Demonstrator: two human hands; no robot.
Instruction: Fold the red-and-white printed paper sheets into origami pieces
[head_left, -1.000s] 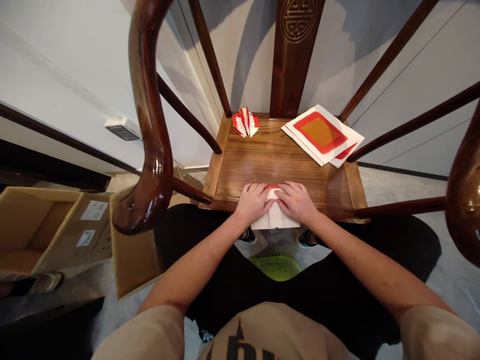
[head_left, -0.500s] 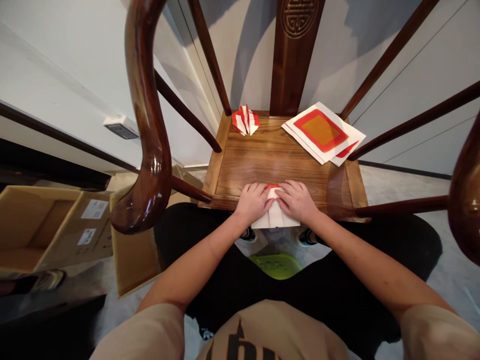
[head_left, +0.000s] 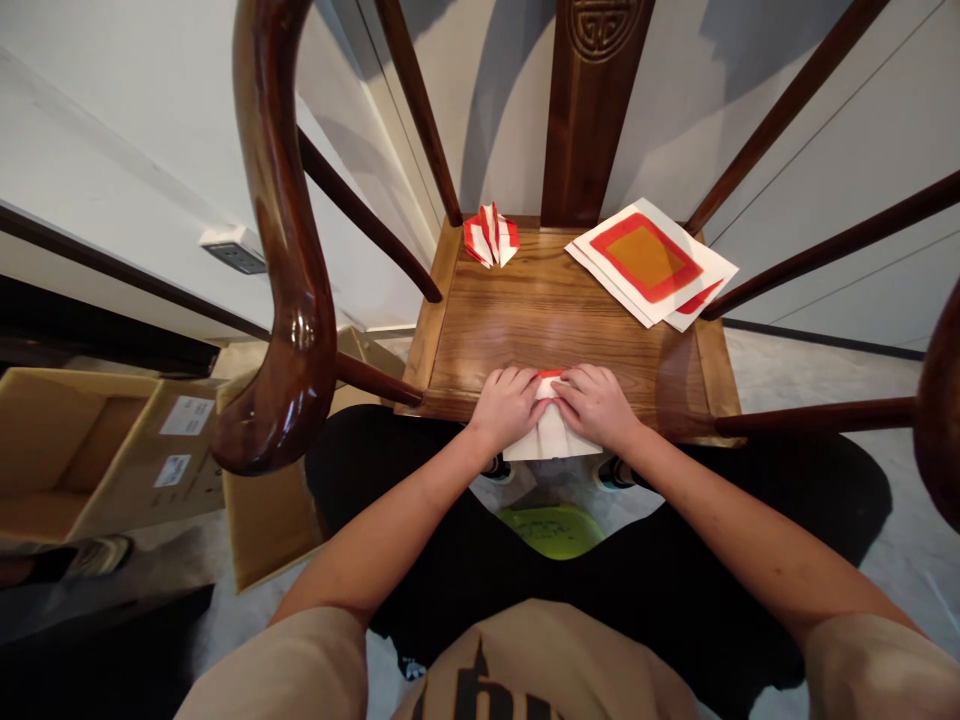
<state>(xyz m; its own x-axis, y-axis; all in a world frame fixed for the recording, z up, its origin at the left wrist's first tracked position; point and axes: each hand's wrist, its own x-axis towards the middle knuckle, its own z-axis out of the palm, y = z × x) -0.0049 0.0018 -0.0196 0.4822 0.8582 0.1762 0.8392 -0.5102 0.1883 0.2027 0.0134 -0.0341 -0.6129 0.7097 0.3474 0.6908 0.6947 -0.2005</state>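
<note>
A white paper sheet (head_left: 553,438) with a red strip along its far edge lies at the front edge of the wooden chair seat (head_left: 525,310), its near part sticking out past the edge. My left hand (head_left: 506,408) grips the paper from the left, thumb pointing inward. From the right, my right hand (head_left: 597,405) grips the same paper, its thumb close to the other one. A folded red and white paper piece (head_left: 491,238) sits at the back left of the seat. White sheets with red and orange squares (head_left: 646,258) are stacked at the back right.
Curved wooden armrests rise at the left (head_left: 281,330) and right (head_left: 937,410). Open cardboard boxes (head_left: 180,460) stand on the floor at the left. A green container (head_left: 556,530) is below, between my legs. Another person's shoe (head_left: 101,556) shows at the far left.
The view has shifted slightly. Both hands keep their hold on the paper, and its near part looks slightly more bent.
</note>
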